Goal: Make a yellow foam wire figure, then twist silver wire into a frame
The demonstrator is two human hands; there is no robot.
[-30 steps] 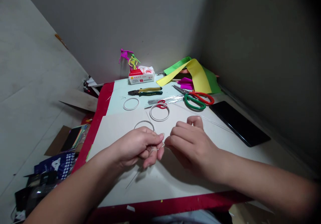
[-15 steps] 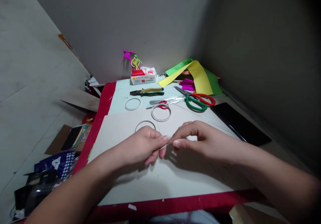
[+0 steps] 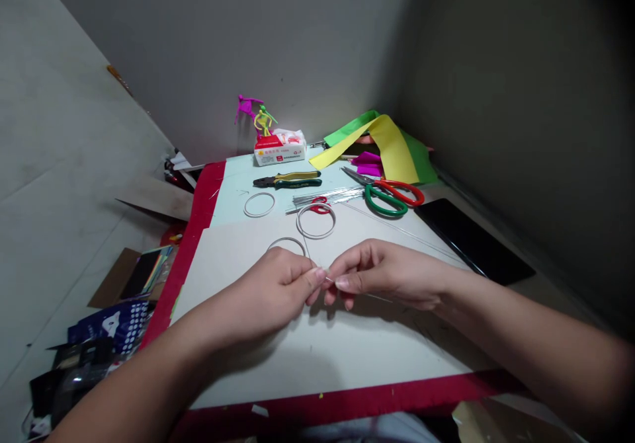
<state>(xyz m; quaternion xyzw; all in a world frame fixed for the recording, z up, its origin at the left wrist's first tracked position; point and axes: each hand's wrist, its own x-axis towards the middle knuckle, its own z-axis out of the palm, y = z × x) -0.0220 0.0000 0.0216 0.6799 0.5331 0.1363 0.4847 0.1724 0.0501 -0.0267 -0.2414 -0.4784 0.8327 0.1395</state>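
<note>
My left hand is closed, thumb and forefinger pinching a thin pale wire. Fingertip to fingertip with it, my right hand pinches the same wire, and one straight end sticks out below that palm. Another thin length rises from the left fingers toward the rings. Beyond the hands lie a double white ring and a single white ring. A grey ring is partly hidden behind my left hand. What the fingertips cover of the wire cannot be made out.
Behind lie combination pliers, a bundle of wires, small red-handled scissors and large scissors with green and red handles. A black phone-like slab, yellow paper and a tissue pack are farther out.
My right hand has turned, its fingers now lying under the wire. The wire's free end has come into view below it. The hands are slightly closer together.
</note>
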